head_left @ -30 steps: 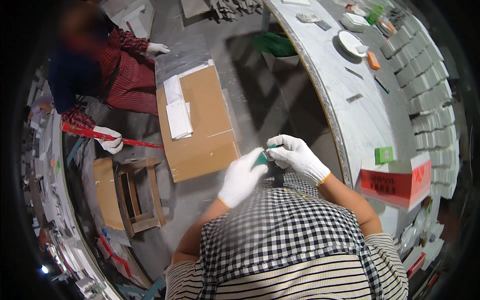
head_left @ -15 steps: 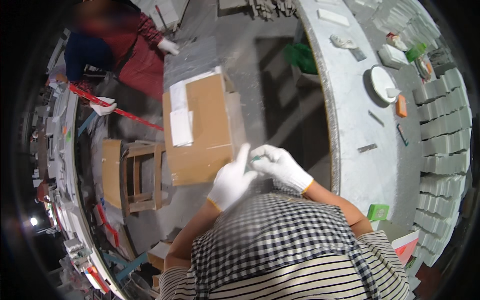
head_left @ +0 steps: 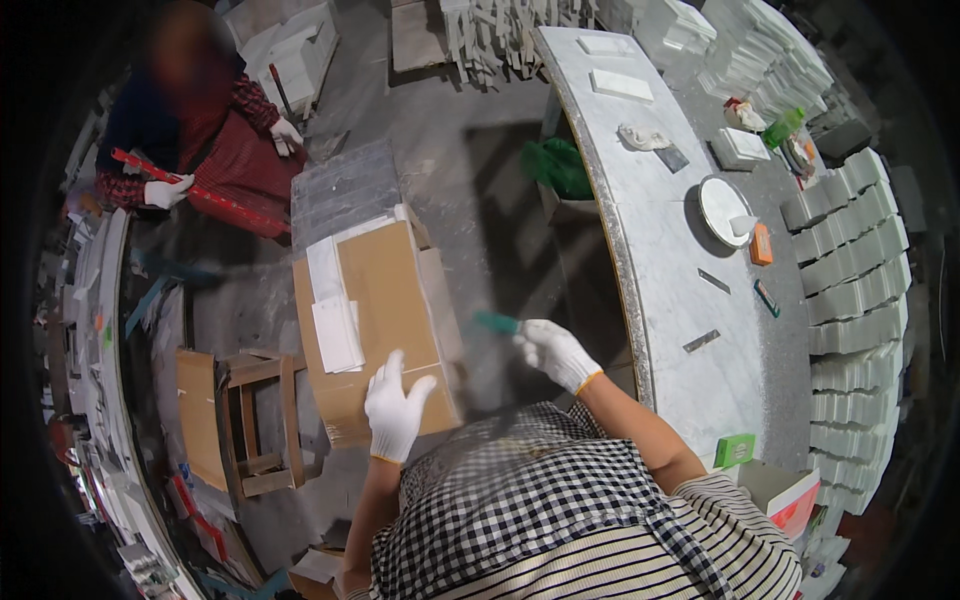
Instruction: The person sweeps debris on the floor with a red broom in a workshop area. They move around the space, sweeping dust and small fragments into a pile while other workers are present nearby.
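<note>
clutching a green tool (head_left: 497,323), a gloved right grip (head_left: 555,355) is curled shut round one end, between the right edge of the brown cardboard (head_left: 385,290) and the counter (head_left: 665,250); the left grip (head_left: 395,405) spreads wide, holding nothing, over the cardboard's near edge, contact unclear from here. white sheets (head_left: 338,335) lie near its left edge.

The small green tool (head_left: 494,322) looks slim and short from here, its outline blurred. One end is gripped in the fingers of the gloved right hand (head_left: 550,352); the free end points left, toward the box and apart from it.

That brown cardboard box (head_left: 385,285) sits in front, its long top face flat and a pale line crossing its near end. The gloved left hand (head_left: 398,405) spreads over that end; whether it touches, I can't tell.
</note>
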Tool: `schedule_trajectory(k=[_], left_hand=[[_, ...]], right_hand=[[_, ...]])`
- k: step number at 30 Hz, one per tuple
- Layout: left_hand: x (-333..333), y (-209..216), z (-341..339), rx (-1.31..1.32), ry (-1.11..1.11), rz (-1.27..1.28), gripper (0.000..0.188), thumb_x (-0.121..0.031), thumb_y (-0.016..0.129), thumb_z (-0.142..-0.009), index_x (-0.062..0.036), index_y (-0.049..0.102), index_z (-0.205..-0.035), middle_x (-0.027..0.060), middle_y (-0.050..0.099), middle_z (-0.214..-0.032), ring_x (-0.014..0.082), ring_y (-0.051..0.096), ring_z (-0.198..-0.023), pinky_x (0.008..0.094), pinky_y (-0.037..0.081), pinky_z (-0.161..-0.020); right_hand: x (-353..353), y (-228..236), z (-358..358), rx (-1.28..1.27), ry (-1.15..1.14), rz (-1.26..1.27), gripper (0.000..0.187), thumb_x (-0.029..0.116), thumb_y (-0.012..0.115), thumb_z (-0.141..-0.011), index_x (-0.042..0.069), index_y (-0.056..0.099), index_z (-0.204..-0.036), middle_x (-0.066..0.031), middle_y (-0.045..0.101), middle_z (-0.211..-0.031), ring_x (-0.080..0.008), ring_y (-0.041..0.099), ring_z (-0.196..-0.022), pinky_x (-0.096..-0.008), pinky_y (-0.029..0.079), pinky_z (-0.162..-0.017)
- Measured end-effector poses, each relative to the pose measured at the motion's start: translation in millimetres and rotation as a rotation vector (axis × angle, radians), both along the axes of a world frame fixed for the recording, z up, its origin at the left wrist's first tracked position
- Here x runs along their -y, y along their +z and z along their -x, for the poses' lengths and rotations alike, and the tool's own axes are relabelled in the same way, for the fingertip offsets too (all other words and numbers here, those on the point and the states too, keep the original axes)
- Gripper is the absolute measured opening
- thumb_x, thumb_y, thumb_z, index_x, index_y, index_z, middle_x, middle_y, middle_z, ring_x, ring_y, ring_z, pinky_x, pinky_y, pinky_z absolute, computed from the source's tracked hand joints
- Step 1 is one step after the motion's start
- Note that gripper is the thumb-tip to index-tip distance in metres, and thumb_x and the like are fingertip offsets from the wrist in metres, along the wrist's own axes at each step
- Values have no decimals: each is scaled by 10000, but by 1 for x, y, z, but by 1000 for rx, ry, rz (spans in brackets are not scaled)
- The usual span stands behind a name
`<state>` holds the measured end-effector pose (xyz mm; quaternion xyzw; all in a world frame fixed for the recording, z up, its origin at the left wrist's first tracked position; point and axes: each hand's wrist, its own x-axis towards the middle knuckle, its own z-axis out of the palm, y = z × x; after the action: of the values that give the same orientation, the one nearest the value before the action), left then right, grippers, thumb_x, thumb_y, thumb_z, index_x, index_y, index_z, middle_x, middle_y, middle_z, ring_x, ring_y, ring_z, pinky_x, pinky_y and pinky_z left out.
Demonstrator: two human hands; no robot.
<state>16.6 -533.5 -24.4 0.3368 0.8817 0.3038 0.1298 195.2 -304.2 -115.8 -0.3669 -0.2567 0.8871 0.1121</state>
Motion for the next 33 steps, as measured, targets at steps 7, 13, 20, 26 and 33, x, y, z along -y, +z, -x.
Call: schedule_trajectory(k=[7,13,20,26,33], left_hand=[[35,-74,19,-4,41,306,644,-336,761,-769,0,540,-1272,232,616,-1149,403,565,-1070,473,450,-936],[1,-98,44,-25,41,391,614,-310,769,-763,3,548,-1243,228,614,-1135,418,566,-1049,475,458,-927],[-37,-130,69,64,95,719,678,-381,813,-682,9,499,-1138,206,551,-1052,391,544,-1018,477,457,-872],[-62,-140,89,161,122,1046,707,-469,876,-588,-27,493,-985,180,550,-1006,341,526,-1034,425,438,-909],[-76,-159,95,234,29,1061,874,-670,588,-847,31,457,-1351,191,545,-1301,388,511,-1208,603,385,-1010]], right_hand=[[-59,-49,20,72,-338,9,66,146,520,-998,91,551,-1017,-37,625,-853,-87,540,-626,-235,476,-539],[-158,-101,102,270,-476,-221,134,122,499,-992,112,551,-869,-6,556,-712,-99,500,-532,-229,402,-468],[-350,-266,205,128,-400,-278,47,111,517,-954,135,555,-940,2,518,-770,-91,472,-571,-261,346,-466],[-438,-289,271,521,-285,-519,222,53,523,-960,77,529,-1181,-19,541,-929,-93,509,-658,-231,406,-548],[-504,-350,332,450,-393,-432,203,125,583,-934,83,598,-1132,-5,516,-1050,-134,534,-838,-284,473,-654]])
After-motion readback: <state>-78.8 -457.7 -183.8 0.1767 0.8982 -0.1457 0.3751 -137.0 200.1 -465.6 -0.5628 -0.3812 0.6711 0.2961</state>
